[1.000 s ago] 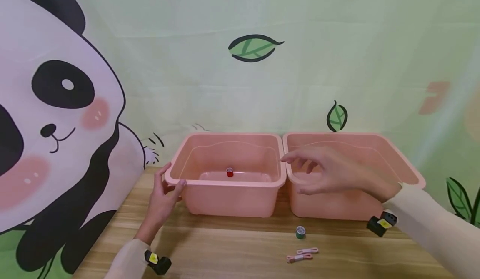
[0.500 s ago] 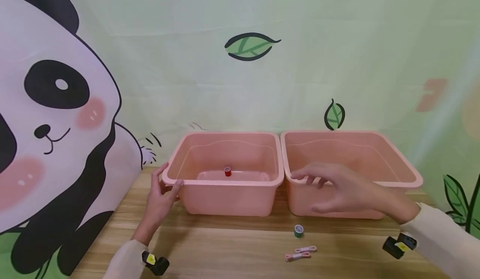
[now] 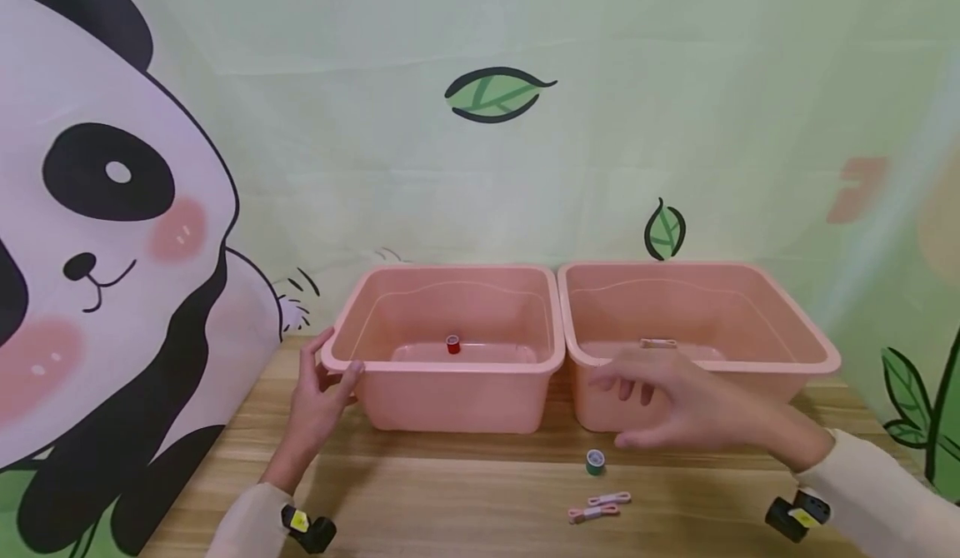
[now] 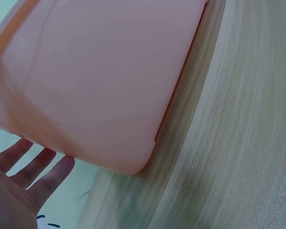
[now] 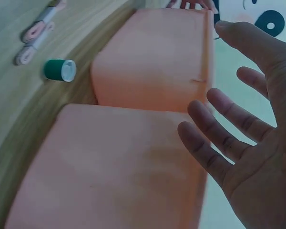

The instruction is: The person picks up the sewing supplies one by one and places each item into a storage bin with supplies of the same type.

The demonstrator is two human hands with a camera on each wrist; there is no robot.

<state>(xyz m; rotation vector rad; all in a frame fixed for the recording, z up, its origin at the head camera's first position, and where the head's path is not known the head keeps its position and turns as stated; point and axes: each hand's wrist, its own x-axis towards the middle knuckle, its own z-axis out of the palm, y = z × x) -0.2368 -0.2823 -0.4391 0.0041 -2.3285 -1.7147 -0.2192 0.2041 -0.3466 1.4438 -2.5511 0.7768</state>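
Observation:
My left hand [image 3: 318,404] grips the left rim corner of the left pink plastic bin [image 3: 457,398], thumb at the front and fingers along the side. In that bin lies a small red spool [image 3: 453,345]. My right hand [image 3: 675,400] is in front of the right pink bin [image 3: 765,296], fingers spread and holding nothing. Inside the right bin sits a small pale bundle [image 3: 658,343]. Below the right hand a green spool [image 3: 596,461] stands on the table. Two folded bundles of flat cord, one pink [image 3: 593,514] and one paler [image 3: 609,499], lie nearer me.
Both bins stand side by side on a wood-grain table [image 3: 450,500], their rims nearly touching. Behind them hangs a green cloth [image 3: 360,125] printed with a panda and leaves. A small black camera is strapped at each wrist.
My right hand has moved back and down from over the right bin to its front. The pale bundle inside has come into view. The left hand keeps its hold.

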